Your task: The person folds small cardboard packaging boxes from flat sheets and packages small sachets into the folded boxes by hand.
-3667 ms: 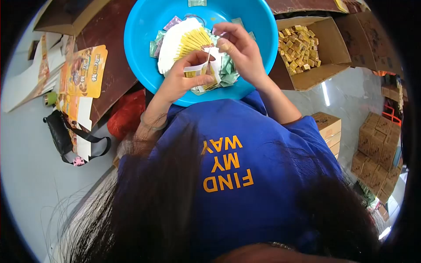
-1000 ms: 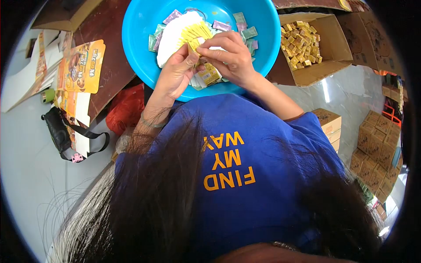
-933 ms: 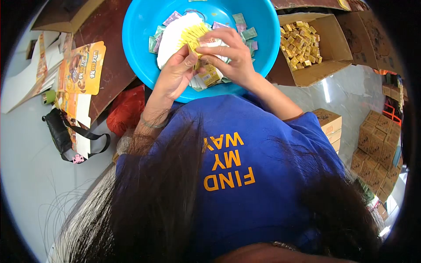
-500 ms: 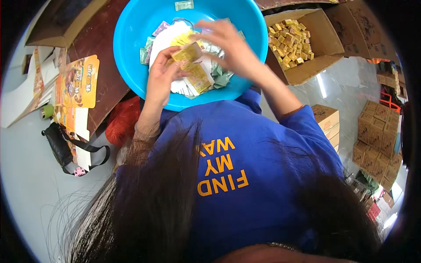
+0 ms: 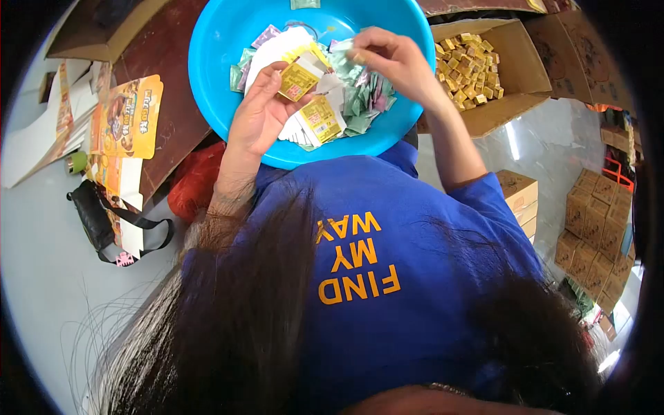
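Observation:
My left hand (image 5: 257, 117) holds a small yellow carton (image 5: 299, 83) with printed text by its edge, over a blue basin (image 5: 207, 79). In the basin lie white and yellow flat cartons (image 5: 321, 119), piled beside green sachets (image 5: 360, 123) and a few purple sachets (image 5: 265, 36). Over the green sachets, my right hand (image 5: 400, 66) has its thumb and fingertips pinched together. Whatever may be between those fingertips is too small to make out.
Right of the basin, a cardboard box (image 5: 515, 66) contains many small yellow boxes (image 5: 469, 69). Stacked brown cartons (image 5: 591, 218) stand further right. At left are printed cardboard sheets (image 5: 128, 117), a black bag (image 5: 91, 216) and a red bag (image 5: 196, 187).
My right hand has moved right, away from the yellow carton, to above the green sachets. My left hand keeps the carton, which now shows its printed face more fully.

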The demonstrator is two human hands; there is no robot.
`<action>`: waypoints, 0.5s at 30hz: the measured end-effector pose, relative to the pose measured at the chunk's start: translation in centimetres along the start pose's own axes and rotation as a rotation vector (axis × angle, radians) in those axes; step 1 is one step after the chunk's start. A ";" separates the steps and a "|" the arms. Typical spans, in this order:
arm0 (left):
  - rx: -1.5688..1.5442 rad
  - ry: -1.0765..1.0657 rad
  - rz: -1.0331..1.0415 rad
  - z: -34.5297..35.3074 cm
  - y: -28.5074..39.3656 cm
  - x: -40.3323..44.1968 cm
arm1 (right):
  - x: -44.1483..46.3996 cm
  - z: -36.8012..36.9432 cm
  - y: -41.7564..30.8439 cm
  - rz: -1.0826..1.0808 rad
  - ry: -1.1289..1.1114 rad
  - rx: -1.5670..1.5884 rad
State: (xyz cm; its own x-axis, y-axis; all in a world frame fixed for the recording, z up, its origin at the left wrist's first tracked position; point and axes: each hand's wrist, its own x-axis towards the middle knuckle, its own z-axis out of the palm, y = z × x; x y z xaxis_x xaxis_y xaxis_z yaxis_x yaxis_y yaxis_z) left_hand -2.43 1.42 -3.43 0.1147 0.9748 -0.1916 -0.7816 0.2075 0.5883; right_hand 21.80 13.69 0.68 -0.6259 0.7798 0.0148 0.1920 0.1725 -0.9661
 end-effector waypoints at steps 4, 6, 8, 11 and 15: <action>0.118 0.013 0.038 0.9 -0.8 0.0 | -0.4 4.6 -0.8 -0.356 0.232 -0.366; 0.152 0.025 0.061 0.9 -0.7 0.0 | -0.1 4.9 -0.9 -0.477 0.296 -0.489; 0.107 0.015 0.056 0.6 -0.6 -0.3 | 0.1 3.9 -1.0 -0.456 0.322 -0.464; 0.057 0.002 0.057 0.7 -0.4 -0.4 | 0.3 3.4 -1.3 -0.440 0.344 -0.445; 0.040 -0.026 0.066 2.3 -0.8 -0.2 | -0.6 5.2 -2.7 -0.583 0.329 -0.666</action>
State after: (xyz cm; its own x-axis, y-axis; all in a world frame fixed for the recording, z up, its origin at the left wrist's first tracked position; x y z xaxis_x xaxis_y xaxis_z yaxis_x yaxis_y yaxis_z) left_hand -0.40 1.26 -2.05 0.0806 0.9881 -0.1311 -0.7631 0.1458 0.6297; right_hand 17.71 9.57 1.94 -0.5339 0.5756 0.6194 0.3721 0.8178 -0.4391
